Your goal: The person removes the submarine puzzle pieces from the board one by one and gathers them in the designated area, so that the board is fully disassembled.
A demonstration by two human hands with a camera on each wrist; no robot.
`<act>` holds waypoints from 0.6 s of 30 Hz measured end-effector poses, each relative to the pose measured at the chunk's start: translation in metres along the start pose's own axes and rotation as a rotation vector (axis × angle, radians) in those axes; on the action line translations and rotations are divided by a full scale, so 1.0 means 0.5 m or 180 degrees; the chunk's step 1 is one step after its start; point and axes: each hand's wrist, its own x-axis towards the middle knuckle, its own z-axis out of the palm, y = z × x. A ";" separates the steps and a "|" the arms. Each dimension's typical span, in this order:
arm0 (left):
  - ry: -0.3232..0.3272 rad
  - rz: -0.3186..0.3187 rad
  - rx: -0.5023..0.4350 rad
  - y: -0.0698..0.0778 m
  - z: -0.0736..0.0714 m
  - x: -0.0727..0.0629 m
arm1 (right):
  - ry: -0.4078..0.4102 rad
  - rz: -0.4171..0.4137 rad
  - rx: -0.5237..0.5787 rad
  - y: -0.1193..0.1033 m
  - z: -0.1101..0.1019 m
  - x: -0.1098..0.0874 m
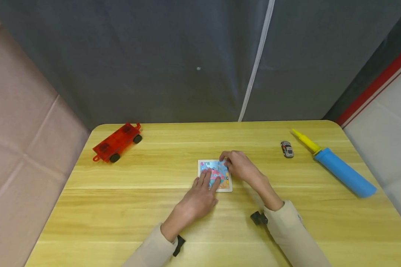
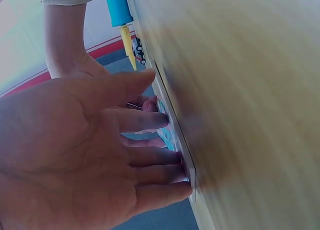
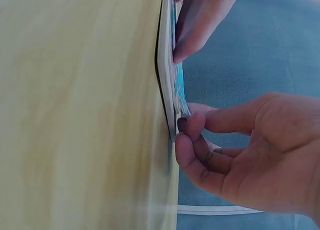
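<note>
A small square jigsaw puzzle (image 1: 205, 165) with a white border lies on the wooden table, its picture mostly blue and pink. My left hand (image 1: 198, 200) rests on its lower left part, the fingers spread and nearly straight, tips on the picture. At the upper right corner my right hand (image 1: 242, 167) pinches a puzzle piece (image 3: 184, 105) between thumb and fingertips. In the right wrist view that piece is tilted up from the tray, with the other fingers curled below the thumb. The left fingers cover part of the picture.
A red toy wagon (image 1: 117, 142) with black wheels stands at the back left. To the right are a small silver toy car (image 1: 287, 149) and a blue hand pump (image 1: 344, 172) with a yellow nozzle. A dark curtain (image 1: 153, 66) hangs behind the table.
</note>
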 end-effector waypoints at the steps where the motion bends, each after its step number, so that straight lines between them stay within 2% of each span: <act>1: 0.0007 -0.0004 0.0005 0.001 0.000 0.000 | -0.0002 0.0022 0.0010 0.000 0.000 0.001; 18: -0.0008 -0.0084 0.0180 0.007 0.003 0.005 | 0.0052 0.0217 0.0246 0.001 -0.001 -0.002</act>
